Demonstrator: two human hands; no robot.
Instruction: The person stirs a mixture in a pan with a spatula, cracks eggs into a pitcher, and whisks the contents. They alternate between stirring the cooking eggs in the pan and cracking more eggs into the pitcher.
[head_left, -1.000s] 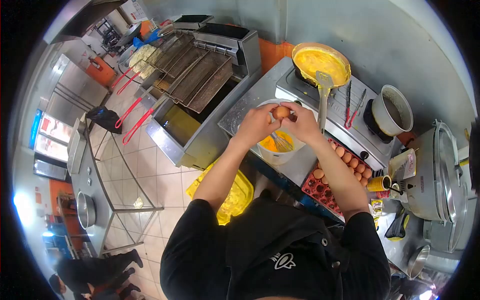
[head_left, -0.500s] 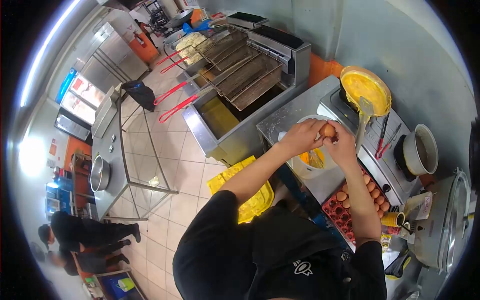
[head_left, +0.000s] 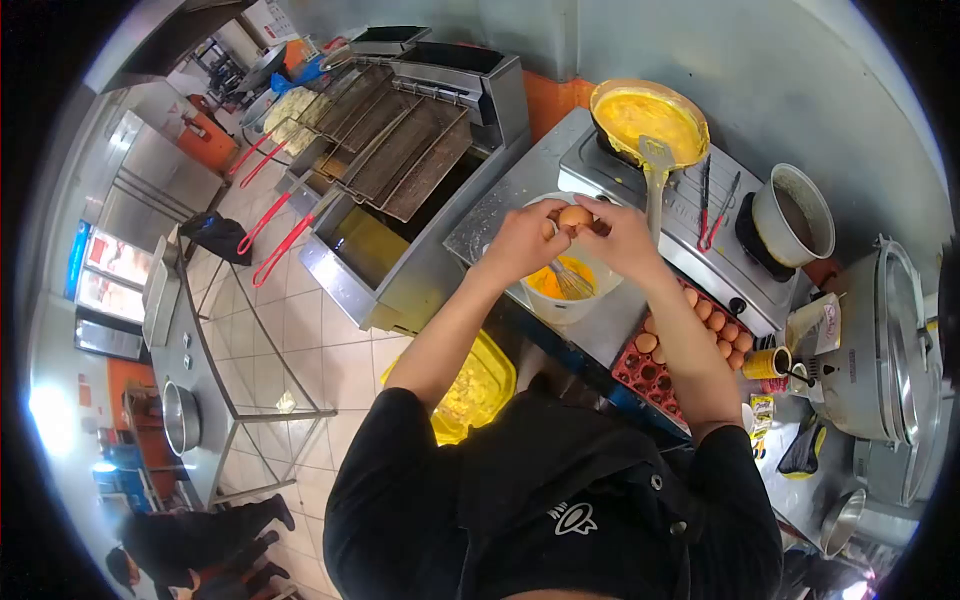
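A brown egg (head_left: 575,218) is held between my left hand (head_left: 525,243) and my right hand (head_left: 618,238), the fingertips of both closed on it. Just below them stands a white bucket (head_left: 565,309) with yellow egg and a wire whisk (head_left: 572,282) inside. Whether the shell is cracked cannot be made out. Under my right forearm lies a red egg tray (head_left: 640,372) with several brown eggs at its far side.
A pan of yellow egg (head_left: 650,122) with a spatula (head_left: 656,185) sits on the stove (head_left: 735,260), beside tongs and a pot (head_left: 792,215). Fryers (head_left: 400,235) stand left, a yellow crate (head_left: 475,390) below. Two people in dark clothes (head_left: 190,550) are at lower left.
The camera view has shifted, so the stove, bucket and tray appear further left and the pan higher. Both hands still hold the egg above the bucket.
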